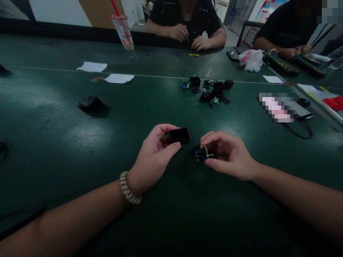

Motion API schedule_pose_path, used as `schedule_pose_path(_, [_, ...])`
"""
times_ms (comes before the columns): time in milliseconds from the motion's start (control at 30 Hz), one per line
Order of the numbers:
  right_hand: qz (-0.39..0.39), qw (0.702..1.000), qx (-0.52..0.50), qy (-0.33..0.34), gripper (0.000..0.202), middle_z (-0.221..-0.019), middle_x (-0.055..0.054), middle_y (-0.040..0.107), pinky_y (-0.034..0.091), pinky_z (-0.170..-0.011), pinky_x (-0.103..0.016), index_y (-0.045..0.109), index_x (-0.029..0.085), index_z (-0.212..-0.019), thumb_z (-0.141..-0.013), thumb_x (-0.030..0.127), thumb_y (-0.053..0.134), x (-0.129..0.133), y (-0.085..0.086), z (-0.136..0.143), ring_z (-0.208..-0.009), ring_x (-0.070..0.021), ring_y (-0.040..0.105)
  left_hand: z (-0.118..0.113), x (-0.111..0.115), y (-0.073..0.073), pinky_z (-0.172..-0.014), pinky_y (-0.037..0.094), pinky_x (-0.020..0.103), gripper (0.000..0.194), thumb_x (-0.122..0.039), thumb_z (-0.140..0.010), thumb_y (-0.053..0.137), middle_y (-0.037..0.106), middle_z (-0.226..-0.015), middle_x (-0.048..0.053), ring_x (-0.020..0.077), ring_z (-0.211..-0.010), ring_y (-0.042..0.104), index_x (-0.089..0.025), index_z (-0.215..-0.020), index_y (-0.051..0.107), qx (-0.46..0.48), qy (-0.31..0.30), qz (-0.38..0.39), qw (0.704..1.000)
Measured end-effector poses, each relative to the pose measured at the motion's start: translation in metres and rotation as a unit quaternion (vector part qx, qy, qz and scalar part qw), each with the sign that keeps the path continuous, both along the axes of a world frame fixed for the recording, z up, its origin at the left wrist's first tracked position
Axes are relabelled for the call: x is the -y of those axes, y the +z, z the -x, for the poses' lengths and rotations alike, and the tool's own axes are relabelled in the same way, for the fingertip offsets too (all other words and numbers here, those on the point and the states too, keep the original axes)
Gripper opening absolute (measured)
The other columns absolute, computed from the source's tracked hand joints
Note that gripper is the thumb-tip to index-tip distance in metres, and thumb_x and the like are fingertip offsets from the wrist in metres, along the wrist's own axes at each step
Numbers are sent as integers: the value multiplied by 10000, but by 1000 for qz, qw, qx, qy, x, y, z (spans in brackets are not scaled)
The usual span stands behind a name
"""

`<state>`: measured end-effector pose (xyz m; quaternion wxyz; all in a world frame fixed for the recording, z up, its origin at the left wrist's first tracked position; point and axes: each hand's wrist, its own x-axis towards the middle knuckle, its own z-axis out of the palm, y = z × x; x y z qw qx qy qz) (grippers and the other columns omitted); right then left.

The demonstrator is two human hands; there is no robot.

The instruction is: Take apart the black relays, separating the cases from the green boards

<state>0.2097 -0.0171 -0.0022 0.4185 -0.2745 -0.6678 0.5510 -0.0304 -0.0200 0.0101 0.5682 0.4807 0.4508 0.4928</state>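
My left hand (158, 153), with a beaded bracelet at the wrist, grips a small black open box (180, 136) between thumb and fingers, its hollow side showing. To its right, my right hand (230, 153) holds a small green circuit board (206, 151) by its edges, with dark and blue parts on its left side. The box and the board are apart, a short gap between them, above the green table (150, 228).
Several black housings and circuit boards (214, 102) lie beyond my hands. A black box (91, 105) sits at the left. Farther off are papers (119, 78), a cup (123, 32), a plastic bag (251, 60), a cable (300, 135) and two people seated across the table.
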Motion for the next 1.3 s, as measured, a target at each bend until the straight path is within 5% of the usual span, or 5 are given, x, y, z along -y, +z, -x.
schedule_pose_path(1300, [31,998,-49,14,450,-1171,-46,729,677,-922,-332,737,246,-1191,-808,72,897,-1,-2,3,-1054,-175,770,2,-1,-3,-1041,561,460,326,-157,-822,792,732,-1190,62,250,-1123,704,-195,-1119,662,3,-5,-7,1000])
